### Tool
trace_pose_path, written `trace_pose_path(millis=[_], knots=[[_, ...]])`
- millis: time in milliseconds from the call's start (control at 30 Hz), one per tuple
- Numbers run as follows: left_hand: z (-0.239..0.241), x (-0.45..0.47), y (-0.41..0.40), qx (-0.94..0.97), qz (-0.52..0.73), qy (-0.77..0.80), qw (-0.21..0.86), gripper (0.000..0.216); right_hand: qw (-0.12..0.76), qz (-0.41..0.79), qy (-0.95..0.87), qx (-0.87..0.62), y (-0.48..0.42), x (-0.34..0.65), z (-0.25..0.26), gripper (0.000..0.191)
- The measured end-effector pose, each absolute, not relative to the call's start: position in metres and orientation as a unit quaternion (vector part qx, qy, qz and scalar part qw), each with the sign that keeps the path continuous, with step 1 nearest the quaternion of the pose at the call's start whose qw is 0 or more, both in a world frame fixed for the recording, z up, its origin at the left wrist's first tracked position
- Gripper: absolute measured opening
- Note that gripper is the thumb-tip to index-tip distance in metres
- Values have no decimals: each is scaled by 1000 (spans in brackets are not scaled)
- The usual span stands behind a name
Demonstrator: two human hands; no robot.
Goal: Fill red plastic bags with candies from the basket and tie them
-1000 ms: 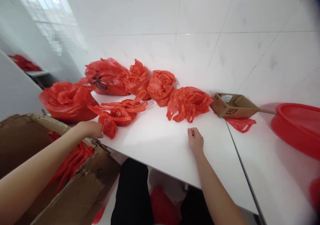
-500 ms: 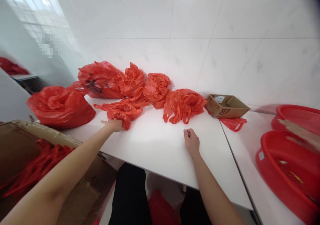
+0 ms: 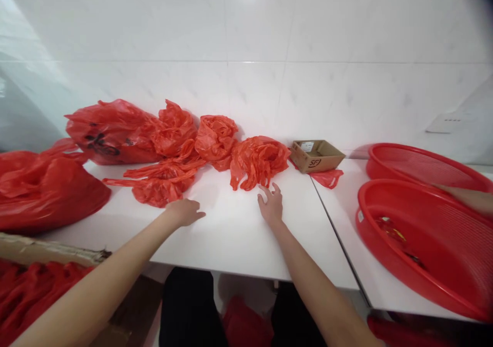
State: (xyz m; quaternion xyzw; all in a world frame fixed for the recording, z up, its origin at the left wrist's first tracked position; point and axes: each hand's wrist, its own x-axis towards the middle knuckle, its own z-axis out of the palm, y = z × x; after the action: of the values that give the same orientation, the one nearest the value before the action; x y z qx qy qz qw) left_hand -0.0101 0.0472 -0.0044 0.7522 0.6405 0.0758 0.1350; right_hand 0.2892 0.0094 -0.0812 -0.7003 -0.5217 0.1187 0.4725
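My left hand (image 3: 184,212) is over the white table with its thumb and fingers apart and nothing in it. Just behind it lies a crumpled red plastic bag (image 3: 154,189) with its handles stretched to the left. My right hand (image 3: 271,204) has its fingers spread and curved, also holding nothing. Its fingertips are close to the front of a fanned-out bunch of red plastic bags (image 3: 262,159); I cannot tell whether they touch. To the left of that bunch sits a rolled red bag (image 3: 216,139).
Full red bags (image 3: 115,131) line the wall at left, with another (image 3: 46,188) nearer. An open cardboard carton (image 3: 50,249) of red bags is at lower left. A small cardboard box (image 3: 321,161) and red plastic baskets (image 3: 365,208) stand right; another person's arm (image 3: 468,198) reaches over them.
My left hand has come off the crumpled red bag and opened. My right hand has gone from closed to open and moved closer to the bag bunch. The view has turned right.
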Motion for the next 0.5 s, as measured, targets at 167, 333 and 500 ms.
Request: trace_pose_path(millis=[167,333,500], knots=[[-11,49,20,809,85,563,145,36,512,166,-521,-662,38,306,-38,36],[-21,82,2,814,167,534,154,64,686,174,-525,-473,25,323,50,47],[-34,115,-17,754,389,471,241,88,708,325,-512,-362,-37,298,70,34]])
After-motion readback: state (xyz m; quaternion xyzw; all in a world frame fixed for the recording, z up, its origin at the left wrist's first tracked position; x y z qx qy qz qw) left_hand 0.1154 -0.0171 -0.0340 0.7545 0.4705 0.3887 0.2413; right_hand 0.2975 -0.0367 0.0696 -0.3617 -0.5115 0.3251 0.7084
